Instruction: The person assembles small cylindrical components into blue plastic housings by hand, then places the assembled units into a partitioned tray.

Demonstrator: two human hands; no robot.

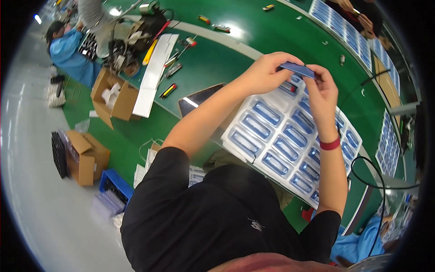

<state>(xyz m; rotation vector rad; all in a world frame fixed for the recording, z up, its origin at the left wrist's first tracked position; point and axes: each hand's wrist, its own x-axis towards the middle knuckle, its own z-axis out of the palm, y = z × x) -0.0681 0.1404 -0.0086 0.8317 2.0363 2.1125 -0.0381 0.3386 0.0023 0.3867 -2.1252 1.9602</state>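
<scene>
My left hand [268, 74] and my right hand [323, 90] are raised over the far side of a white tray. Between them, they pinch the two ends of a small, flat blue piece [297, 69]. Its underside and any detail on it are too small to make out. Below, the white moulded tray [273, 135] carries rows of blue rectangular frames [266, 113], each lying in its own pocket. A slot near my left fingers holds a dark and red part [288, 87]. My right forearm, with a red wristband [330, 144], covers part of the tray.
A dark tablet-like device [199, 99], a long white strip [155, 75], a yellow-handled cutter [150, 52] and loose small parts lie left on the green bench. Similar filled trays [340, 27] line the far right. Co-workers in blue sit far left and lower right; cardboard boxes [115, 97] stand left.
</scene>
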